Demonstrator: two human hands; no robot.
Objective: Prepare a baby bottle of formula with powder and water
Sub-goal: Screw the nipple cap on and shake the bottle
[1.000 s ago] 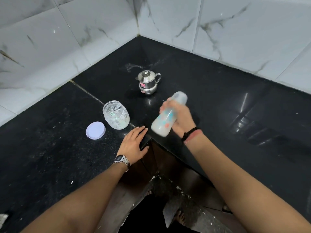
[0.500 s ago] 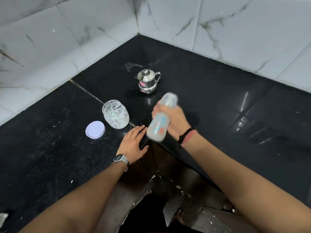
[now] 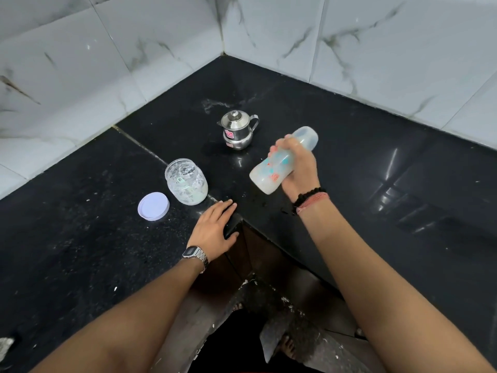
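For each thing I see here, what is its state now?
Baby bottle: capped, tilted, held above the counter, milky liquid inside.
Right hand: grips the bottle.
Left hand: flat on the counter edge.
Powder jar: open, upright.
Jar lid: off, beside the jar.
Steel pot: lidded, upright.

Right hand (image 3: 297, 168) raised above the table (image 3: 80, 238), fingers wrapped round the baby bottle (image 3: 279, 164), held tilted, cap end up & away from the body. Forearm stretched fwd; bead band on wrist. Left hand (image 3: 213, 227) lies flat, palm down on table at the inner corner edge, fingers straight, roughly together; thumb prob. over the edge. Watch on left wrist.
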